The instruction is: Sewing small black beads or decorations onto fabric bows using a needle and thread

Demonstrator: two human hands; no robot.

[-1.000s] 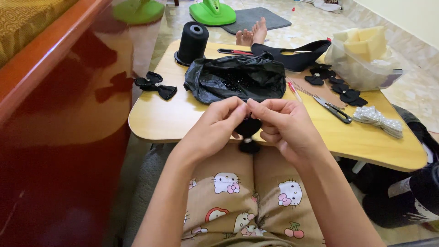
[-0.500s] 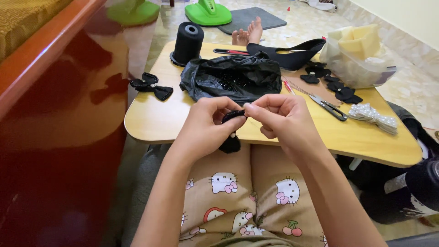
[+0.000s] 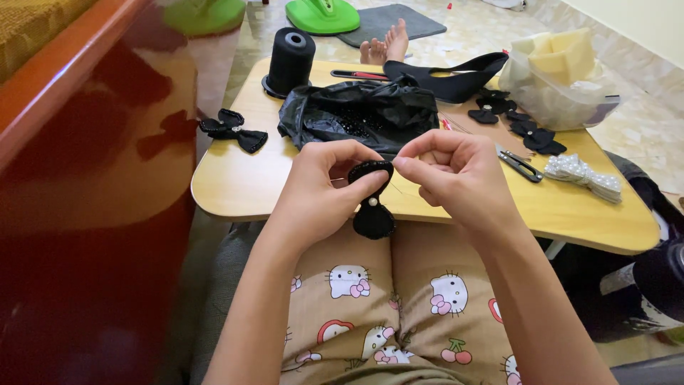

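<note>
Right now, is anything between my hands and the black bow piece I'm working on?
Nothing visible. The left hand already pinches the black bow piece, and the right hand has its fingertips pinched right beside its top edge.

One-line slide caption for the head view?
Left hand holds a black bow piece; right hand pinches beside it, above the wooden table.

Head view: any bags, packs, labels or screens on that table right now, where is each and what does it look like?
Black plastic bag: table middle, beyond the hands, crumpled, open, shiny.
Clear plastic bag: far right corner, bulging, holding pale yellow foam pieces.
No labels, signs or screens show.
</note>
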